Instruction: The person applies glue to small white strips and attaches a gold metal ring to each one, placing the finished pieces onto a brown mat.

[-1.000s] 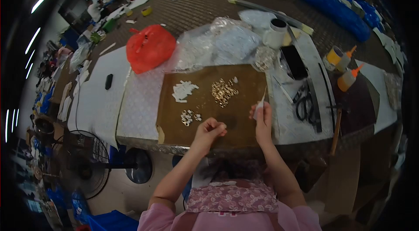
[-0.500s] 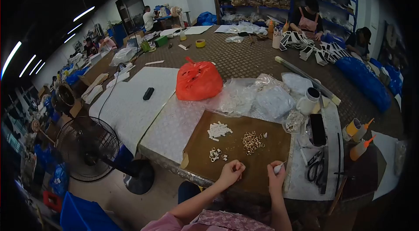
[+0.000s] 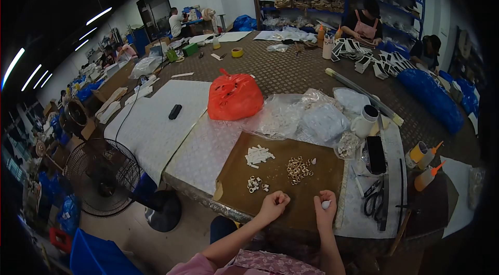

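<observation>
My left hand (image 3: pixel 274 207) is over the front of the brown work mat (image 3: pixel 241 199), its fingers pinched together; whatever they hold is too small to make out. To its right, my right hand (image 3: pixel 325 211) is closed around a small white bottle (image 3: pixel 326 205), mostly hidden by the fingers. Beyond my hands lies a heap of small gold-coloured ring-like pieces (image 3: pixel 299 170). Left of that heap is a smaller cluster of white and metal pieces (image 3: pixel 254 184), with a pile of short white strips (image 3: pixel 259 156) behind it.
Behind the mat sit a red plastic bag (image 3: pixel 235 95) and clear bags (image 3: pixel 283 114). To the right are a white jar (image 3: pixel 365 121), a black phone (image 3: pixel 375 154), scissors (image 3: pixel 372 205) and orange-tipped bottles (image 3: pixel 429 175). A floor fan (image 3: pixel 101 177) stands left; a co-worker (image 3: pixel 365 25) sits across.
My right hand has turned slightly and shifted a little left, and the white bottle's thin tip no longer shows. My left hand keeps its pinch. The whole view has drifted slightly.
</observation>
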Demonstrator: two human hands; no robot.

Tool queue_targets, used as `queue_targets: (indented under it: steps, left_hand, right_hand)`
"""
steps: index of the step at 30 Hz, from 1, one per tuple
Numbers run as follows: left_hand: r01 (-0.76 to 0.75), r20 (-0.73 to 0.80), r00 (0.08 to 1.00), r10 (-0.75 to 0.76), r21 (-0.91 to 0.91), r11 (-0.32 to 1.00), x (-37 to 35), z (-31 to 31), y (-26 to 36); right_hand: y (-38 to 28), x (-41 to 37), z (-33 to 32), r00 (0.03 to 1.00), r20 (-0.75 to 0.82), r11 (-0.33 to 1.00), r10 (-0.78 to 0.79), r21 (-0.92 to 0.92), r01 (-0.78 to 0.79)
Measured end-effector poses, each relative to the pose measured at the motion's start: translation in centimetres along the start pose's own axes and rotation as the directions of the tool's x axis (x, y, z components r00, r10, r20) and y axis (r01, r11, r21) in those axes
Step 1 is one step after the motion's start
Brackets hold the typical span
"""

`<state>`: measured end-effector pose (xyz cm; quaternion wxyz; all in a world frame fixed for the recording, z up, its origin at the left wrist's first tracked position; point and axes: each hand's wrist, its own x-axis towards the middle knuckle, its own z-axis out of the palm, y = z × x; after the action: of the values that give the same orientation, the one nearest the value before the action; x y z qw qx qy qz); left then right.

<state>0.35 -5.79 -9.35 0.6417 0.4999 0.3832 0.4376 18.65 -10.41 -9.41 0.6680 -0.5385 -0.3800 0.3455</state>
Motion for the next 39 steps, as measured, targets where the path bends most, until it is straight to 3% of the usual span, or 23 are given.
queue_targets:
  steps: [4, 7, 13, 15, 18, 21, 24, 27, 33, 35, 39]
  left_hand:
    - [-0.042, -0.002, 0.999, 0.042, 0.047, 0.998, 0.1, -0.2, -0.4]
    - [-0.090, -0.008, 0.996, 0.091, 0.066, 0.994, 0.1, -0.2, -0.7]
    - [-0.146, -0.024, 0.988, 0.149, 0.109, 0.983, 0.0, 0.0, -0.5]
    - [-0.198, -0.029, 0.978, 0.205, 0.147, 0.969, 0.0, 0.2, -0.4]
    - [-0.032, -0.047, 0.998, 0.031, -0.010, 0.999, -0.3, 1.0, 0.8]
    - [-0.151, 0.008, 0.989, 0.151, 0.085, 0.985, -1.4, 3.1, 3.8]
    - [-0.152, 0.119, 0.984, 0.134, 0.164, 0.975, -1.9, 2.9, 3.3]
    - [-0.337, 0.114, 0.941, 0.318, 0.226, 0.914, -2.1, 2.9, 3.1]
    - [-0.066, 0.152, 0.987, 0.054, 0.078, 0.995, -2.6, 2.6, 2.6]
    - [-0.035, 0.166, 0.986, 0.028, 0.039, 0.999, -2.7, 2.6, 2.8]
    - [-0.028, 0.255, 0.967, 0.017, 0.041, 0.999, -2.0, 2.2, 3.3]
  right_hand:
    - [-1.3, -0.3, 0.0, 0.990, -0.017, 0.971, 0.137, 0.201, -0.131]
    - [-0.8, -0.2, -0.1, 0.995, -0.019, 0.971, 0.096, 0.222, -0.089]
    - [0.4, 0.2, -0.6, 0.999, 0.032, 0.996, -0.030, 0.087, 0.027]
    - [-0.2, 0.1, -0.3, 0.999, 0.033, 0.993, 0.033, 0.115, -0.037]
    - [-1.3, -0.7, 0.0, 0.988, 0.120, 0.986, 0.094, 0.127, -0.109]
    - [-2.8, -1.8, 0.9, 0.966, 0.215, 0.975, 0.142, 0.137, -0.174]
    - [-2.9, -2.8, 0.9, 0.948, 0.239, 0.962, 0.209, 0.124, -0.244]
    - [-3.1, -2.8, 0.5, 0.944, 0.249, 0.955, 0.216, 0.148, -0.258]
    - [-3.1, -2.9, -0.4, 0.906, 0.341, 0.950, 0.252, 0.090, -0.298]
    - [-2.6, -2.8, -0.8, 0.880, 0.390, 0.949, 0.272, 0.044, -0.313]
    - [-2.7, -2.8, -0.4, 0.872, 0.430, 0.939, 0.233, 0.133, -0.317]
